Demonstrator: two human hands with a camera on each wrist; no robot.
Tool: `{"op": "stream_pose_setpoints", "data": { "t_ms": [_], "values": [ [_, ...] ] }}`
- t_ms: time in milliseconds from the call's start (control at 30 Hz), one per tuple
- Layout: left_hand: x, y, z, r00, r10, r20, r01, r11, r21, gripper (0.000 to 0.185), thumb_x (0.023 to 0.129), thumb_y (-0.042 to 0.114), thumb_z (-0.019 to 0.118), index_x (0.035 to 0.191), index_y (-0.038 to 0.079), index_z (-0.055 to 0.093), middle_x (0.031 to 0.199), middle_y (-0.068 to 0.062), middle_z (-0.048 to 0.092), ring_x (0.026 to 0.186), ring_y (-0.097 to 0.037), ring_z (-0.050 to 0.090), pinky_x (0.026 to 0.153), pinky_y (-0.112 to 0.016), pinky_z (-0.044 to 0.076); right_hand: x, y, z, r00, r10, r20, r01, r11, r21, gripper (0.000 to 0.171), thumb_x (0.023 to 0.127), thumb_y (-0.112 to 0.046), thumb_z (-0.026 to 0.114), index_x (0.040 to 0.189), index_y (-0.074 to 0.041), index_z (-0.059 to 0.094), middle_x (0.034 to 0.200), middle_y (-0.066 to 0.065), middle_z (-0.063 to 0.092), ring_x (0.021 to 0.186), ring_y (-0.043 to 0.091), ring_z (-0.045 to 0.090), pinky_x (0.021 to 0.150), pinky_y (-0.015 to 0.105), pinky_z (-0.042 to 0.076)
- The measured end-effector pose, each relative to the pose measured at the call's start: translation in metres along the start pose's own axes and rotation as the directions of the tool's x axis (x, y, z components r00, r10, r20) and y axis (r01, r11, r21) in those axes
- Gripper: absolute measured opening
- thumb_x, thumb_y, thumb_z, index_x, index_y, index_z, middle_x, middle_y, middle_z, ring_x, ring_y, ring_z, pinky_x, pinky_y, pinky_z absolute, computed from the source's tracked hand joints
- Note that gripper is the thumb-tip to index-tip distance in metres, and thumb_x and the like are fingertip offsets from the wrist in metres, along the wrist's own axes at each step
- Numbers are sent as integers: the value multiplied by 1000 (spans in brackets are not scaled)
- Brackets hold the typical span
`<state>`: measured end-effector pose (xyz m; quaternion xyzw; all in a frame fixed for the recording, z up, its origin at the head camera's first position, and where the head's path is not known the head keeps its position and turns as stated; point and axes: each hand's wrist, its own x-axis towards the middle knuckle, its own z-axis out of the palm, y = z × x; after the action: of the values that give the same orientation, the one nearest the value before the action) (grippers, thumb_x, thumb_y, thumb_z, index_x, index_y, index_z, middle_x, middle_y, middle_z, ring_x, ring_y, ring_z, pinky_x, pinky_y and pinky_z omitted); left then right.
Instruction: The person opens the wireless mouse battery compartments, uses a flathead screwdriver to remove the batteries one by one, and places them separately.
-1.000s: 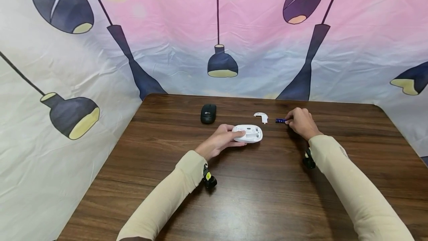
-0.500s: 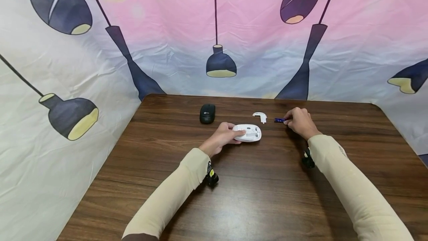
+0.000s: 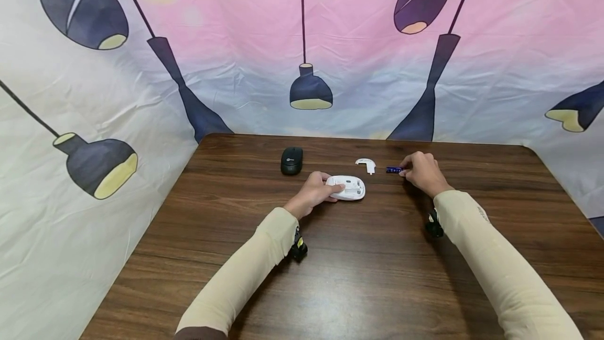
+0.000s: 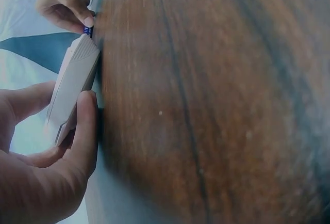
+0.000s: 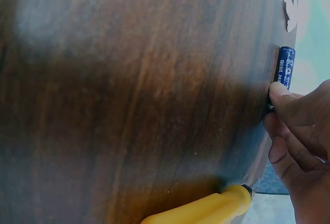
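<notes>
We see a lamp-printed cloth [image 3: 264, 41], cut off above, behind a brown table [image 3: 368, 261] whose near edge is out of view. Near the far edge, right of its middle, the right hand [image 3: 423, 173] is drawn to a narrow pinch. Farther from that edge, the left hand [image 3: 315, 194] grips a white mouse [image 3: 353, 189] by one end, thumb on the underside; some fingers are hidden, and we cannot tell whether the mouse touches the surface. A yellow-handled tool [image 5: 206, 209] near the right hand is cropped in both wrist views. A black mouse [image 3: 291, 161] sits nearest the far left corner, its logo unreadable. Toward the far edge lies a white cover [image 3: 370, 165]. The right hand's pinch holds a blue battery [image 3: 394, 170], its end toward the right edge covered.
</notes>
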<state>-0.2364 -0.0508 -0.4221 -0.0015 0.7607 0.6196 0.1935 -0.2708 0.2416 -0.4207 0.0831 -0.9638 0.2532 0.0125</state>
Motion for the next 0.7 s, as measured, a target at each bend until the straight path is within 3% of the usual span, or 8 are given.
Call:
{"op": "stream_pose_setpoints", "data": {
  "t_ms": [233,467,700],
  "values": [
    [-3,2,-3,997,43,-58,-32,984,175,40,95,14,74,125,-9,59,104,-15,67,71,-18,70,66,-28,64,-1,0,-2,1000,-8,-4,8,1000,2,19,93,-2,71,109,9,73,107,29,70,98,43,65,87,61,55],
    [-6,1,-7,990,98,-101,-49,915,401,46,95,28,75,128,-1,62,90,-8,65,63,-17,68,56,-27,60,-1,1,-4,1000,-11,3,11,1000,-15,22,92,-4,72,111,9,72,106,29,70,98,44,65,88,61,55],
    [-7,2,-10,986,138,-93,-75,867,493,48,95,32,74,130,2,63,96,-7,63,60,-15,66,55,-26,57,-2,-1,-10,999,-9,33,10,1000,-24,25,92,-4,72,114,8,71,111,29,69,101,45,64,90,63,54]
  ]
}}
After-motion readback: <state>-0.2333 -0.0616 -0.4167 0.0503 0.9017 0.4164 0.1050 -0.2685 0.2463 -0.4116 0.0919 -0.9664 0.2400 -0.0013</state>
